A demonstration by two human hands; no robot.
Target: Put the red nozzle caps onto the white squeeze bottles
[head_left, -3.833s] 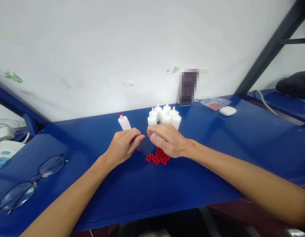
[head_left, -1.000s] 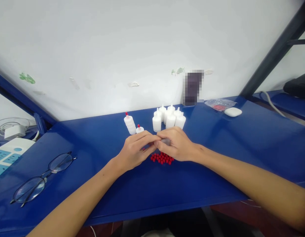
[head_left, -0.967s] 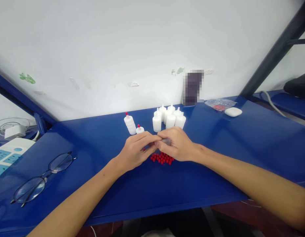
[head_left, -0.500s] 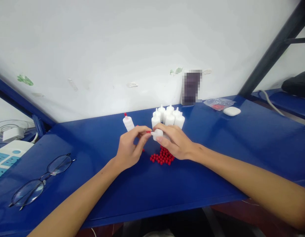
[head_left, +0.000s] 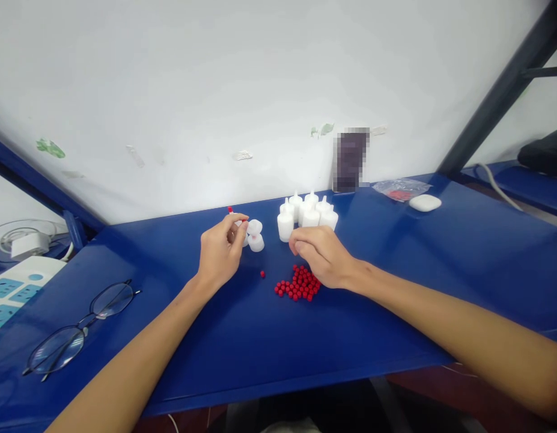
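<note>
- Glasses (head_left: 77, 331): on the blue surface (head_left: 350, 343), near the left forearm.
- Left hand (head_left: 221, 249): grip pinched on a red cap (head_left: 244, 221); a white bottle (head_left: 255, 227) shows just beside the fingertips, apparently tilted and joined to it.
- Below it, another bottle (head_left: 256, 243), upright.
- Loose cap (head_left: 262, 273): apart from the pile of caps (head_left: 300, 284). Likely hard, light, apt to roll; pinch by the sides.
- Bottle cluster (head_left: 286, 227): upright, nozzles bare. Probably light, smooth, squeezable; take by the body, lightly, sparing the slim nozzle.
- Right hand (head_left: 321, 254): grip curled closed before the cluster; contents, if any, hidden.
</note>
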